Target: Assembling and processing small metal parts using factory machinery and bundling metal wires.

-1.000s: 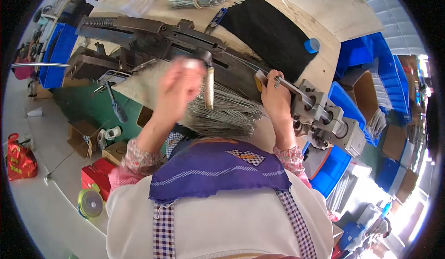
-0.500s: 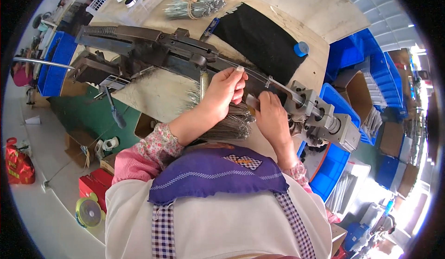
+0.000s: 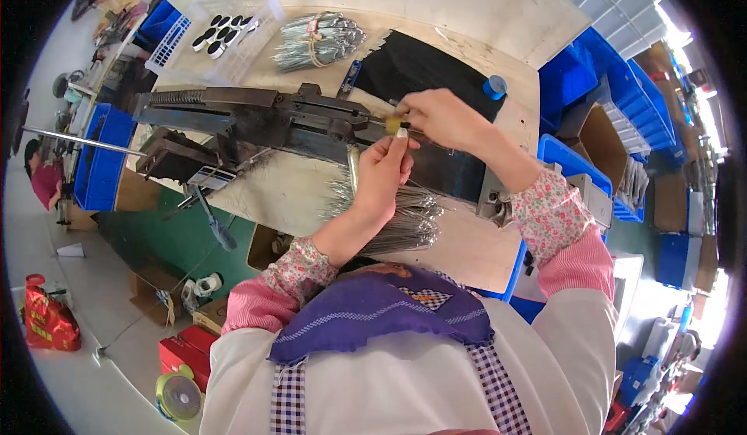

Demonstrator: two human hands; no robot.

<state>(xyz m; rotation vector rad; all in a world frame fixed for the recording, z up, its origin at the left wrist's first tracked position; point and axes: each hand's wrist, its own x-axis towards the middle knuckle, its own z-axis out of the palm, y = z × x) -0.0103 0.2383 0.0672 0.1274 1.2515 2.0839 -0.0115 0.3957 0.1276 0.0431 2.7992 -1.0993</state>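
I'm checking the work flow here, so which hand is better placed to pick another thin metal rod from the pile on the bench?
Probably the left hand. It sits just above the pile of rods, while the right hand is farther up by the dark machine, pinching a small yellow-tipped piece.

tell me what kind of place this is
Most likely a small factory or assembly workshop: a long dark metal machine fixed on a wooden workbench, bundles of thin metal rods, and stacked blue parts bins.
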